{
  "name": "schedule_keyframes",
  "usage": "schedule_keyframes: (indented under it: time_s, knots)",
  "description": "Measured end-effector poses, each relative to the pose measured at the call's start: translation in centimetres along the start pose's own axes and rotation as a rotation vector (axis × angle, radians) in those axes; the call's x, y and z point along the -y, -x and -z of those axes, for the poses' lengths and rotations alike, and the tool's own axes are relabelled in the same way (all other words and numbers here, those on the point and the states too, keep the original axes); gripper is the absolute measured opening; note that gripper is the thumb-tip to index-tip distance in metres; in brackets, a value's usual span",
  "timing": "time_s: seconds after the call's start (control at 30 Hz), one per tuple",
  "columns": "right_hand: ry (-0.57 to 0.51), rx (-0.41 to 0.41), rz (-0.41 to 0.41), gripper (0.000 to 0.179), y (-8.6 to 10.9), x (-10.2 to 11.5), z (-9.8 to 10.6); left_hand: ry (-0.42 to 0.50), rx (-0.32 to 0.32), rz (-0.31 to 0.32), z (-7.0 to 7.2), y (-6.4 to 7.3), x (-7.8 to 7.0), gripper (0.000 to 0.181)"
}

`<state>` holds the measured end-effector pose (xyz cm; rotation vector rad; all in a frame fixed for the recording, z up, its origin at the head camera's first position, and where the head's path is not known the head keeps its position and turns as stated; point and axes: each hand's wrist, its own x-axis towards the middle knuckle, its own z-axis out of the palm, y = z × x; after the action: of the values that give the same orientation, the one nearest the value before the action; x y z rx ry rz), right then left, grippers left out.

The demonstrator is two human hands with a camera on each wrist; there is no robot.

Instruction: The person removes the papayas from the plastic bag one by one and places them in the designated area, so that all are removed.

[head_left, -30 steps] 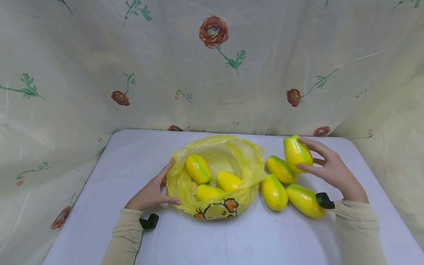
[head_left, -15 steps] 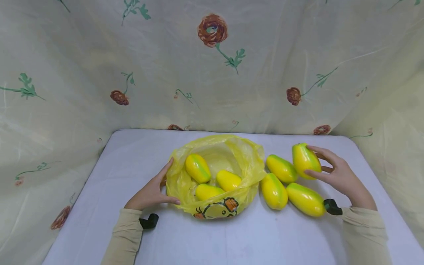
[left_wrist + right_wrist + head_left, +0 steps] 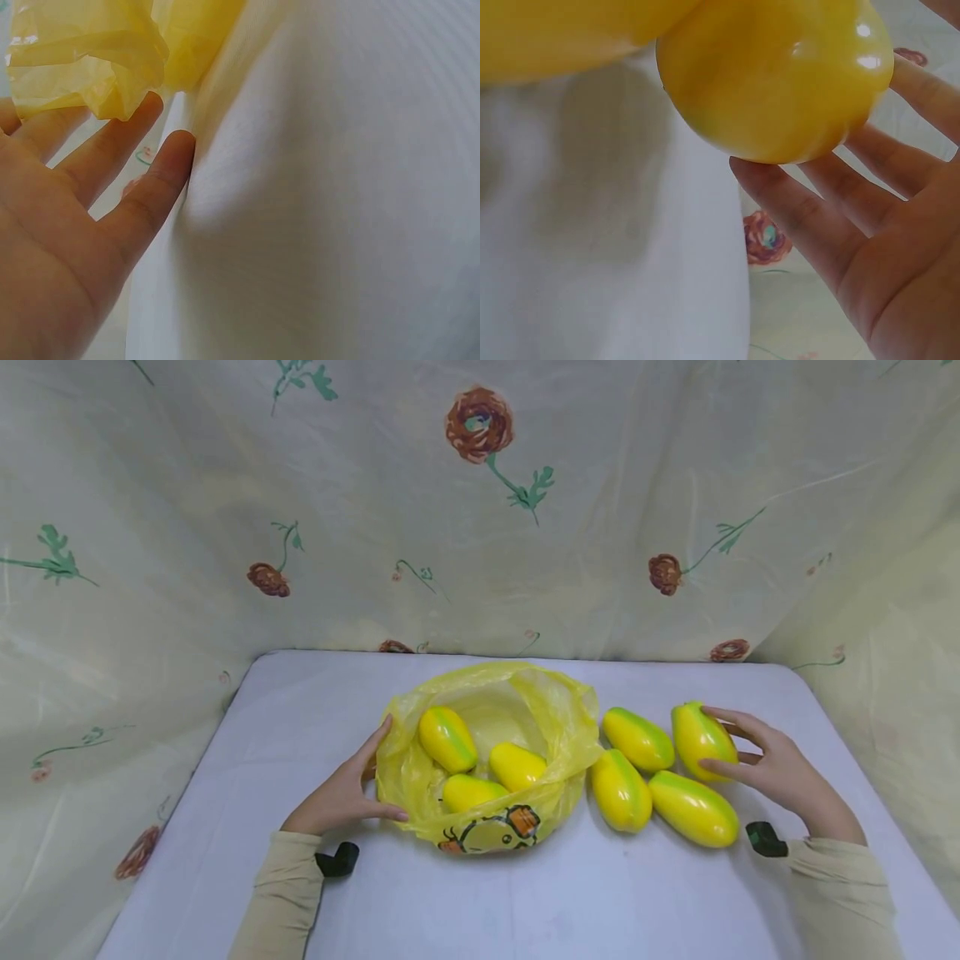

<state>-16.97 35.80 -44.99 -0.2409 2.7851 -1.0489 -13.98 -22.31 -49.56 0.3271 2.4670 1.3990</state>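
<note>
One yellow fruit (image 3: 702, 742), long axis pointing away from you, left of your nearer right hand (image 3: 782, 777), is gripped between thumb and fingers.

pale floral curtain (image 3: 592, 568) on three sides, white-covered table (image 3: 540, 906)

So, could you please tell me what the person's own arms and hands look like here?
The left hand and right hand are bare, with no gloves or rings showing. The left sleeve and right sleeve are long, beige and wrinkled. A small black block sits by the left cuff, a matching black block by the right. No cables show.
</note>
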Motion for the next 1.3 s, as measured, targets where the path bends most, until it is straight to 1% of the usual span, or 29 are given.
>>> schedule_keyframes:
  time_s: [0.3,0.5,0.6,0.77,1.0,1.3]
  knots:
    - [0.009,0.033,-0.016,0.085,-0.1,-0.4,-0.4,-0.005,-0.002,0.008,0.0,-0.1,0.0,0.137]
    - [0.022,0.071,-0.052,0.085,-0.2,-0.6,-0.8,-0.009,-0.002,0.022,-0.1,-0.1,-0.1,0.138]
    - [0.025,0.081,-0.06,0.085,-0.2,-0.7,-0.8,-0.013,-0.002,0.017,-0.1,-0.1,0.0,0.137]
    - [0.022,0.093,-0.048,0.084,-0.2,-0.9,-0.9,-0.021,-0.002,0.006,0.0,-0.2,0.2,0.137]
    - [0.023,0.115,-0.041,0.082,-0.3,-1.2,-0.7,-0.024,-0.004,0.013,0.0,-0.2,0.1,0.137]
    - [0.038,0.103,-0.046,0.083,-0.4,-1.5,-0.6,-0.023,-0.006,0.01,0.0,-0.2,0.1,0.138]
